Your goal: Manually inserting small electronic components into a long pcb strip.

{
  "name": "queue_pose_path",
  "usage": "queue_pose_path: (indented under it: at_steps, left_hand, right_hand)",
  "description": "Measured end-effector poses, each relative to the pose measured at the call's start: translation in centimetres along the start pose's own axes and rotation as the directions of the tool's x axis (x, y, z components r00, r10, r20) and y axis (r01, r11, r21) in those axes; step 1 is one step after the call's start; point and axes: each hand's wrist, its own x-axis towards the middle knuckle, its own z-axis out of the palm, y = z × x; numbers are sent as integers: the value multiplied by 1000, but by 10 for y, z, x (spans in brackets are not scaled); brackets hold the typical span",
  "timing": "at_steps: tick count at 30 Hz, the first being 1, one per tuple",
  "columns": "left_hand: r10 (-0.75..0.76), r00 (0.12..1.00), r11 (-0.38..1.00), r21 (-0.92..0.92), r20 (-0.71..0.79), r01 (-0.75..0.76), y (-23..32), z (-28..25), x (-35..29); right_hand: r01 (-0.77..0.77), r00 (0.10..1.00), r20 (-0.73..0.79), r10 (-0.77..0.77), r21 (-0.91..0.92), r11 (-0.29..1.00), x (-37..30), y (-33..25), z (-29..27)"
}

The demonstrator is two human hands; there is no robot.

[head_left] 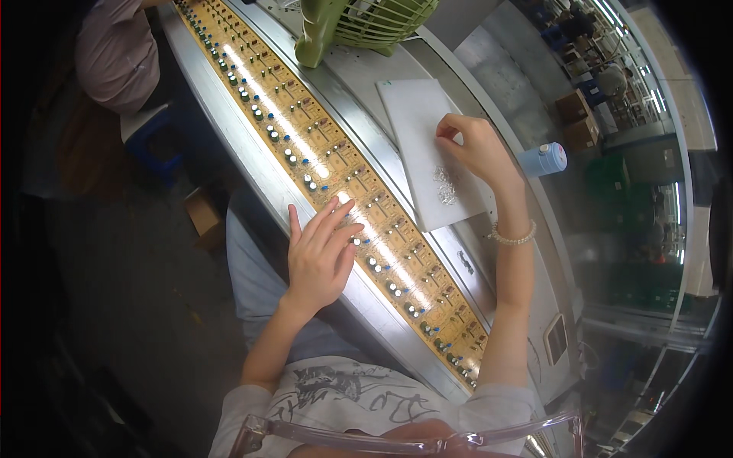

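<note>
"Where are the circuit boards (389, 229)?"
"In a long row, slanting far left to near right, partly under the left hand (314, 263), the nearer one, fingers spread; touch unclear."
"The right hand (479, 149)?"
"Right of the boards, above a white pad (412, 114) with small parts (444, 187), fingertips pinched; any hold, I can't tell."

An electronics workshop, with circuit boards (328, 156) in a long row between metal rails (229, 130), strip lights (613, 14) beyond.

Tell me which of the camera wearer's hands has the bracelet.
The right hand, over the white slab: a pale bracelet circles its wrist, while the left hand, at the circuit boards, has none.
</note>
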Motion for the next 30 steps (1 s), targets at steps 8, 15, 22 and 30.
queue_pose_path:
  at_steps: [8,15,22,30]
  left_hand:
    - [-30,999,999,-39,-10,30,1,-2,3]
    - [-31,1000,999,-36,-5,30,1,-1,4]
    - [-37,999,999,-37,-4,37,1,-4,6]
    - [-31,1000,999,-36,0,31,0,-5,7]
  right_hand:
    - [-1,999,51,3,-32,999,4,-3,3]
    - [74,995,47,-87,228,971,4,-28,18]
    - [158,968,142,-207,294,943,5,-50,54]
    - [383,912,74,-404,203,901,8,-46,60]
